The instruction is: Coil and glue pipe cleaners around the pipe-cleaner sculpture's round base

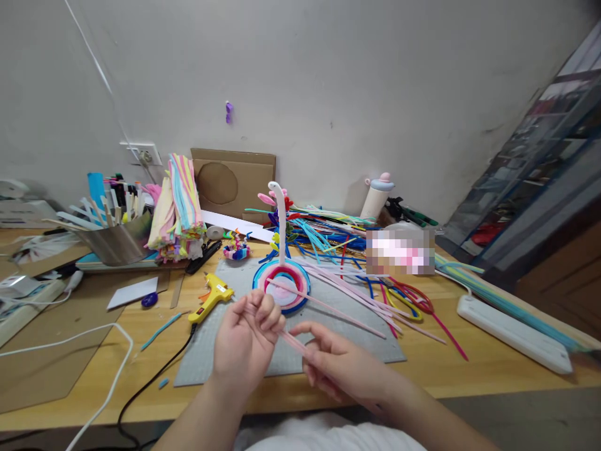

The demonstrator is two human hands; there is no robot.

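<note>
A pink pipe cleaner (293, 342) runs between my two hands above the front of the grey mat (201, 357). My left hand (248, 338) has its fingers curled round one end of it. The other end is pinched between thumb and fingers of my right hand (335, 360). Just behind them lies a round coiled base (258, 274) in blue, pink and red, with a white upright stem (282, 225) rising from it. One loose pink pipe cleaner (342, 309) lies across the base, and more pink ones (361, 294) spread to its right.
A yellow glue gun (211, 297) lies left of the mat, its black cord trailing forward. Further left stand a metal holder (115, 241) and pipe cleaner bundles (181, 200). A bottle (375, 197) is at the back; a white power strip (514, 332) lies right.
</note>
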